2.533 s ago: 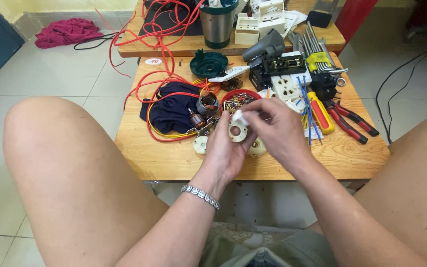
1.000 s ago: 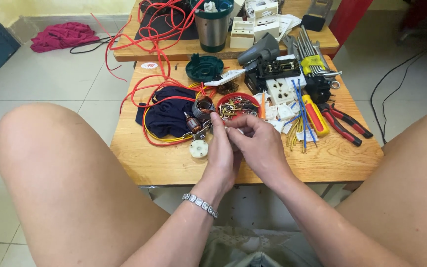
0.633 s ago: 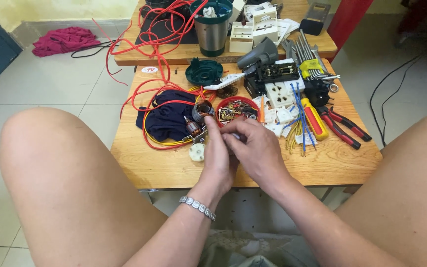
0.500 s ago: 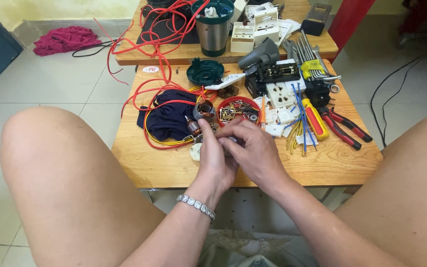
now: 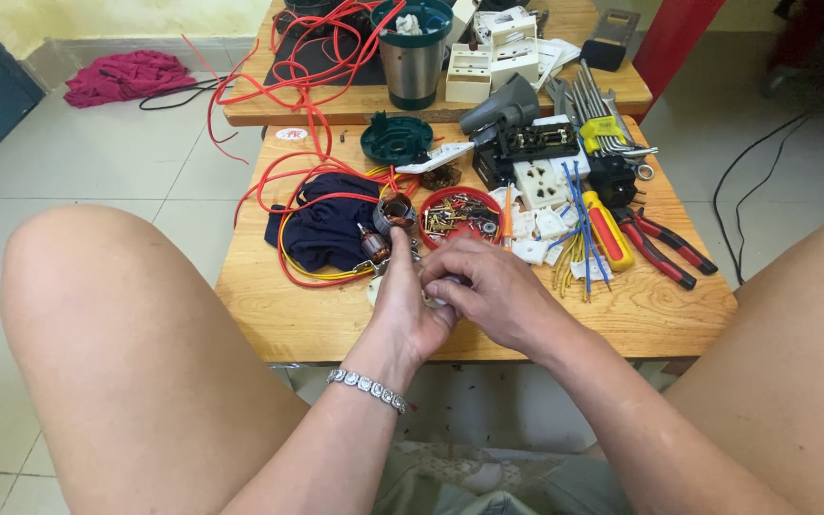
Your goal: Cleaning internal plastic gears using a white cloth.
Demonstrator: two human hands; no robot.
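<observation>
My left hand (image 5: 410, 303) and right hand (image 5: 493, 291) are pressed together over the near edge of the wooden table (image 5: 622, 315), both closed around a small white part (image 5: 434, 298) that my fingers almost wholly hide. Just behind my left thumb lie a motor rotor (image 5: 375, 244) and a copper-wound piece (image 5: 395, 212), resting on a dark blue cloth (image 5: 326, 227) looped by red wire (image 5: 269, 181). A red dish of screws (image 5: 457, 212) sits right behind my knuckles. To the right are a yellow-handled screwdriver (image 5: 607, 229), red pliers (image 5: 665, 250) and white socket pieces (image 5: 541, 183). A steel cup (image 5: 412, 59) stands on the farther table.
</observation>
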